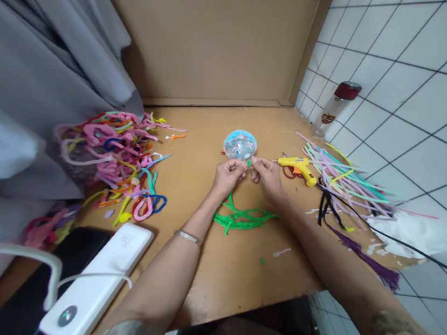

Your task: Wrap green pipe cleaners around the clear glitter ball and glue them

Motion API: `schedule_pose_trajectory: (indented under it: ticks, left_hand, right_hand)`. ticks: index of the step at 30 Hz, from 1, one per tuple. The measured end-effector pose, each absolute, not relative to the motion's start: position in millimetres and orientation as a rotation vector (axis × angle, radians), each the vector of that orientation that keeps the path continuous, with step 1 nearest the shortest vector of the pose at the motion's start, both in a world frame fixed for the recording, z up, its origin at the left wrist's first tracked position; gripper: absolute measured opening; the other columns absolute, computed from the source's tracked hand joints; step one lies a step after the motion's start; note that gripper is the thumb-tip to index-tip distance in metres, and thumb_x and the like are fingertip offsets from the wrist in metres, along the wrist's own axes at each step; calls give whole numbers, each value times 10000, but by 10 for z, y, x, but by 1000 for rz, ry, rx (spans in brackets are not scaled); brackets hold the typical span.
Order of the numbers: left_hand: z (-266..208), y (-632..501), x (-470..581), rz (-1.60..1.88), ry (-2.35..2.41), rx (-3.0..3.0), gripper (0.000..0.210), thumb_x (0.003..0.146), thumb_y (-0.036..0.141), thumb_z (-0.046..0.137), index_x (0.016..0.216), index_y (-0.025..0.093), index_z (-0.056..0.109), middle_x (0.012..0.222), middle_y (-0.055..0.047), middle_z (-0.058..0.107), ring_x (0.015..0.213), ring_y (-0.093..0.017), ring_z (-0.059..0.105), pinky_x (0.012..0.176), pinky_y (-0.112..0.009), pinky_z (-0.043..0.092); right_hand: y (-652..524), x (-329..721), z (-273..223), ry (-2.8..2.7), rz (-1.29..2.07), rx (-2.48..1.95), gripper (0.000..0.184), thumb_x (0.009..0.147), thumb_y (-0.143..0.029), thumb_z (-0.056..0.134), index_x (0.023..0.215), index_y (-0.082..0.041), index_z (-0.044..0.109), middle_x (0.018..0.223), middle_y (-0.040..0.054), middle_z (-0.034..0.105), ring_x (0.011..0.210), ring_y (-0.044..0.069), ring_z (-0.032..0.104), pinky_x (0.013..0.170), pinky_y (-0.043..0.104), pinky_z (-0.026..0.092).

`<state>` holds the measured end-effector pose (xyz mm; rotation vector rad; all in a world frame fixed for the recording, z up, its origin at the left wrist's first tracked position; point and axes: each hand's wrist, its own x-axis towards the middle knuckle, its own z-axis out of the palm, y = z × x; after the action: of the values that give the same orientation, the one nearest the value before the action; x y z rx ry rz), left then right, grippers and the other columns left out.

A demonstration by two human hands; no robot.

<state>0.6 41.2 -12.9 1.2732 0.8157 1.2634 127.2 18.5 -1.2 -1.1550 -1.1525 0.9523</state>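
My left hand [230, 176] and my right hand [266, 174] meet over the middle of the table, fingers pinched. Between their fingertips is a small piece of green pipe cleaner [249, 163], mostly covered by the fingers. Just beyond them stands a round clear bowl with a blue rim [240, 145], holding small bits. Below my hands, between the forearms, lies a loose bundle of green pipe cleaners [242, 219]. A yellow glue gun [297, 168] rests right of my right hand, its nozzle pointing toward it.
At the left is a heap of coloured pipe cleaners [117, 148], with a white power bank [99, 280] nearer me. Pastel pipe cleaners [347, 179], a black cord [400, 246] and a purple tassel [365, 256] lie right. A clear bottle [332, 109] stands by the tiled wall.
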Motion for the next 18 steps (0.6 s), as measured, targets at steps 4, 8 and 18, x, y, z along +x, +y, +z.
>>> schedule_pose_trajectory:
  ticks: [4,8,18]
  left_hand:
    - [-133,406,6,1259,818,1309,357,649,469,739,626,146,589,509,33,534,452,-55,408,471,-202,313]
    - [-150,405,13,1244,802,1310,358,654,466,750,650,145,593,514,34,536,459,-57,423,473,-199,315]
    - [-164,413,22,1266,756,1246,429,640,543,762,651,151,587,520,33,532,459,-59,418,477,-211,330]
  right_hand:
    - [201,1268,-16,-1106,973,-1187,302,658,-471,689,637,-191,577,450,-66,492,413,66,386,444,215,303]
    - [217,1262,-25,-1062,999,-1185,222,622,-391,679,651,-187,598,456,-65,504,413,68,394,443,212,297]
    - [190,1285,20,-1070,1138,-1051,252,668,-434,678,659,-192,608,506,-44,538,456,73,448,471,210,342]
